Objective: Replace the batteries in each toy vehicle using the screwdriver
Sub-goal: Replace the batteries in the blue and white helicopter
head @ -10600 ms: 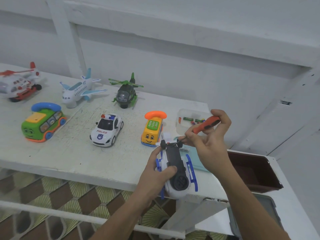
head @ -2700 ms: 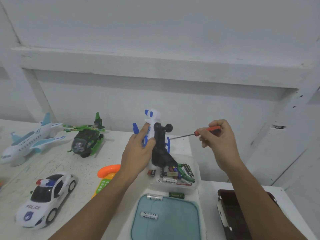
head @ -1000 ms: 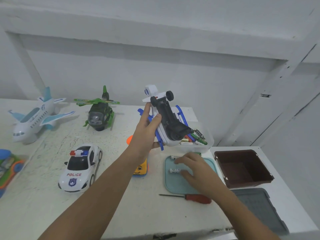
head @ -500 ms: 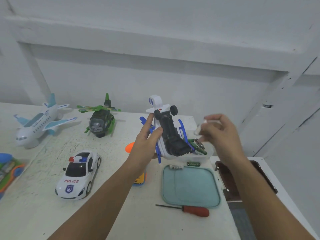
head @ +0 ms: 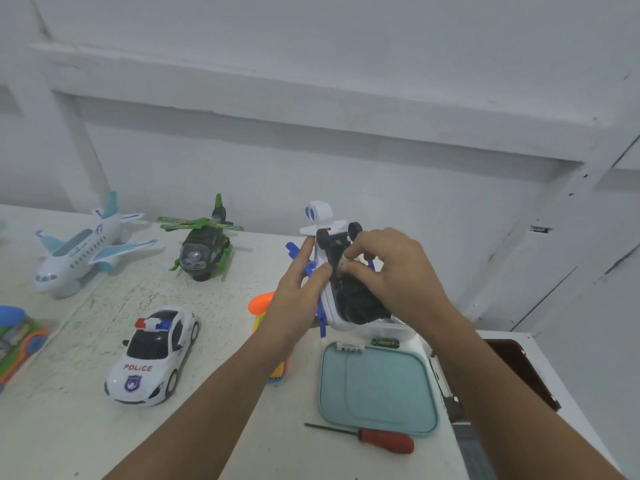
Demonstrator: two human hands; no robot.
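Observation:
My left hand [head: 298, 292] grips a white and blue toy helicopter [head: 329, 306], held belly-up above the table with its black underside toward me. My right hand [head: 388, 271] pinches a small white battery [head: 344, 262] against that underside. The red-handled screwdriver [head: 384, 440] lies on the table near the front edge, free of both hands. On the far rim of a teal tray [head: 377, 393] lie a white battery [head: 349, 347] and a green battery [head: 385, 342].
A police car [head: 152, 355], a white airplane [head: 79, 247], a green helicopter [head: 204, 244] and a green phone bus [head: 17, 341] stand on the white table [head: 86, 427]. An orange-yellow phone toy [head: 263, 303] sits behind my left wrist. A brown bin [head: 519, 368] is at the right.
The screwdriver was put down on the table. My right hand picked a white battery off the teal tray, lifted it, and has now brought it to the helicopter's underside.

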